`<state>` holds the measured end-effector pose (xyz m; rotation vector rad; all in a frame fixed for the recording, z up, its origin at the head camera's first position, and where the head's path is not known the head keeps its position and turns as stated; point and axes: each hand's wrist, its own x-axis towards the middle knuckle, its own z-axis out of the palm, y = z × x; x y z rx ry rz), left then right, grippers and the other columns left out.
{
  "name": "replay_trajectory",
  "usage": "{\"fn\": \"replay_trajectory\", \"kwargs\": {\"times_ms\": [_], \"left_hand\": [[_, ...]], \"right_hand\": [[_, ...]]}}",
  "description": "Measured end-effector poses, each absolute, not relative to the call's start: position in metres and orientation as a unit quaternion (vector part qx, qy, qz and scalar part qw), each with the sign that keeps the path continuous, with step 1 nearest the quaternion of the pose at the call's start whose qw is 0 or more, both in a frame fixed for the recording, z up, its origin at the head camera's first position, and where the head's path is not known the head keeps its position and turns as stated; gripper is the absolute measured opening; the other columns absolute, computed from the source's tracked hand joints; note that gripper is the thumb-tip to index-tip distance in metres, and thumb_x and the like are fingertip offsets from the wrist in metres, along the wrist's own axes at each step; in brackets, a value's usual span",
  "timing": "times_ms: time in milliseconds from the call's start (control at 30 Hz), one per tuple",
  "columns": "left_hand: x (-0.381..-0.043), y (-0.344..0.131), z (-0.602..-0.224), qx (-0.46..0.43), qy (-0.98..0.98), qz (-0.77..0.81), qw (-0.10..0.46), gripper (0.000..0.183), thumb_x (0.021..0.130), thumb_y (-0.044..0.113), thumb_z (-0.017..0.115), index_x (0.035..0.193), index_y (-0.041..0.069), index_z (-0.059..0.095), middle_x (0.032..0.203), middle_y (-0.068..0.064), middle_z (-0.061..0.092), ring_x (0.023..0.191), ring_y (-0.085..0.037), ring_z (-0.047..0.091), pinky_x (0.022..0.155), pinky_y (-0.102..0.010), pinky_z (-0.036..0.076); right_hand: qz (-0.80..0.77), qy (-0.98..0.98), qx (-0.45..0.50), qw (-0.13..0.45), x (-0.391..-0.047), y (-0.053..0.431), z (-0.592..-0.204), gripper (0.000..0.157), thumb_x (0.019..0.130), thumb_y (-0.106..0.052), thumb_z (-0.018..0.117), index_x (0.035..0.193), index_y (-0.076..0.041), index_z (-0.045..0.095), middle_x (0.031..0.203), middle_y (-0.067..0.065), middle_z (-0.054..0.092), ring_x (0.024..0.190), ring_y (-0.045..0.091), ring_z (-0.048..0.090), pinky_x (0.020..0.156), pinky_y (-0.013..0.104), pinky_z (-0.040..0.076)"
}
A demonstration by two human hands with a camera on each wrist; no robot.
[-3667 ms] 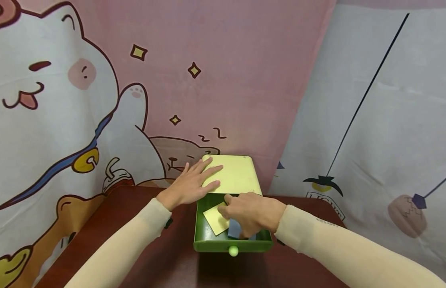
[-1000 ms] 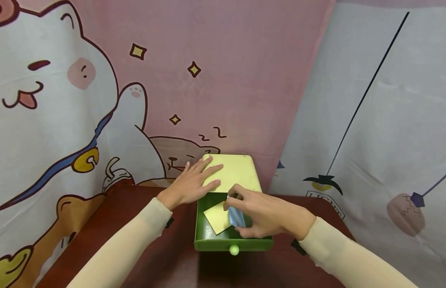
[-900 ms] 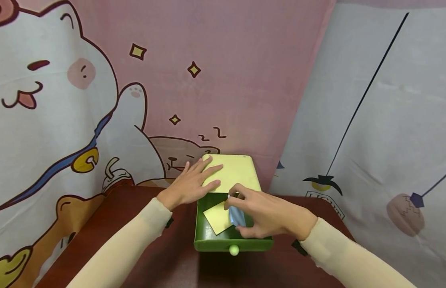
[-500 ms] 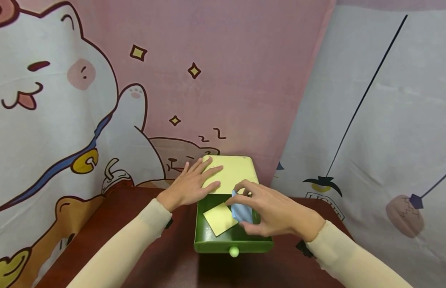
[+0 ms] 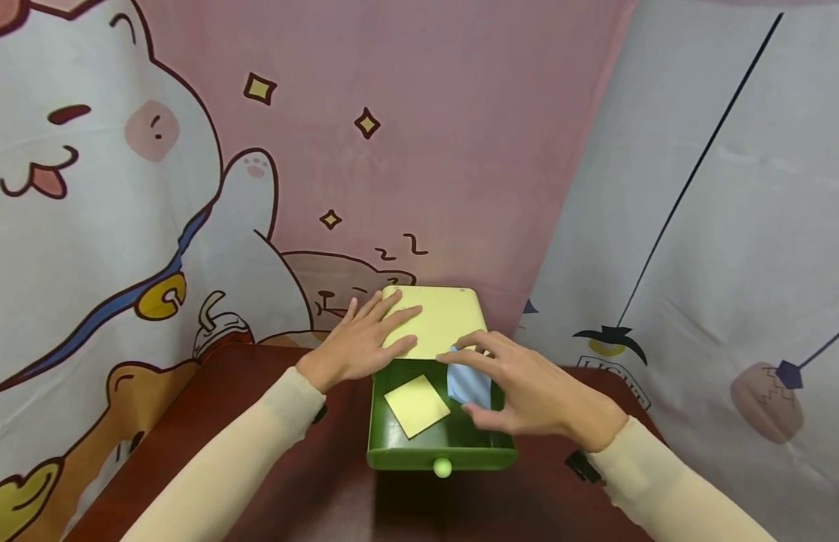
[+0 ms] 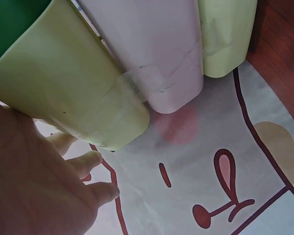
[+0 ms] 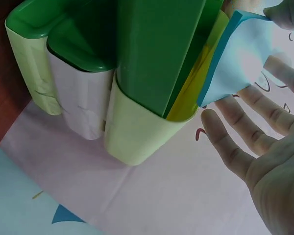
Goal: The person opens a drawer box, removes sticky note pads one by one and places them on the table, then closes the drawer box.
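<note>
My left hand (image 5: 354,342) lies with straight, spread fingers on the pale yellow top of a small drawer cabinet (image 5: 442,320). The cabinet's green top drawer (image 5: 392,458) is pulled out toward me. In it, on the left, lies a square yellow sticky note pad (image 5: 417,406). Between thumb and fingers my right hand (image 5: 537,388) pinches a blue sticky note pad (image 5: 469,384), tilted up over the drawer's right half. The right wrist view shows the blue pad's thick edge and face, with the thumb (image 7: 291,14) at one corner.
A round light green knob (image 5: 442,467) sticks out from the drawer front. Below the top unit, the wrist views show a pink shell (image 6: 157,49) and another yellow one (image 6: 228,34). The brown table (image 5: 311,482) meets a cartoon-printed cloth (image 5: 460,150) behind the cabinet.
My right hand has drawn the blue sticky note pad up and to the right, from low in the drawer, uncovering the yellow pad. The left hand stays on the cabinet top.
</note>
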<state>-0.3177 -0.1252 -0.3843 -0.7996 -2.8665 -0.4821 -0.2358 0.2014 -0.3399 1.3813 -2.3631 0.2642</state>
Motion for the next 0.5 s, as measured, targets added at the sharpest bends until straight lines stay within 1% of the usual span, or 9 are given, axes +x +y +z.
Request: {"fn": "replay_trajectory", "kwargs": {"times_ms": [133, 233, 367, 500], "left_hand": [[-0.318, -0.125, -0.385, -0.265, -0.949, -0.159, 0.064, 0.075, 0.118, 0.079, 0.031, 0.185, 0.047, 0.029, 0.199, -0.001, 0.013, 0.187, -0.038, 0.006, 0.146, -0.077, 0.004], [-0.318, -0.125, -0.386, -0.265, -0.949, -0.159, 0.064, 0.075, 0.118, 0.08, 0.031, 0.185, 0.048, 0.028, 0.199, 0.0, 0.013, 0.187, -0.037, 0.007, 0.147, -0.077, 0.004], [-0.317, -0.125, -0.385, -0.264, -0.948, -0.164, 0.063, 0.075, 0.118, 0.08, 0.031, 0.185, 0.048, 0.029, 0.199, 0.0, 0.013, 0.187, -0.037, 0.007, 0.147, -0.076, 0.004], [-0.317, -0.126, -0.385, -0.266, -0.947, -0.17, 0.065, 0.074, 0.118, 0.079, 0.031, 0.185, 0.047, 0.03, 0.199, -0.001, 0.014, 0.187, -0.037, 0.007, 0.147, -0.076, 0.003]], "right_hand": [[0.117, -0.842, 0.488, 0.196, -0.238, 0.208, -0.341, 0.065, 0.092, -0.029, 0.096, 0.151, -0.021, 0.07, 0.147, -0.004, 0.071, 0.123, 0.015, 0.07, 0.097, 0.039, 0.066], [0.126, -0.839, 0.488, 0.203, -0.24, 0.213, -0.343, 0.059, 0.092, -0.028, 0.096, 0.145, -0.02, 0.071, 0.145, -0.005, 0.072, 0.124, 0.016, 0.07, 0.099, 0.04, 0.066], [0.134, -0.842, 0.48, 0.207, -0.241, 0.22, -0.346, 0.06, 0.091, -0.027, 0.097, 0.145, -0.02, 0.073, 0.147, -0.004, 0.071, 0.131, 0.016, 0.07, 0.103, 0.042, 0.067], [0.142, -0.85, 0.463, 0.207, -0.242, 0.228, -0.35, 0.063, 0.089, -0.026, 0.099, 0.146, -0.022, 0.074, 0.15, -0.005, 0.07, 0.134, 0.014, 0.069, 0.105, 0.04, 0.066]]}}
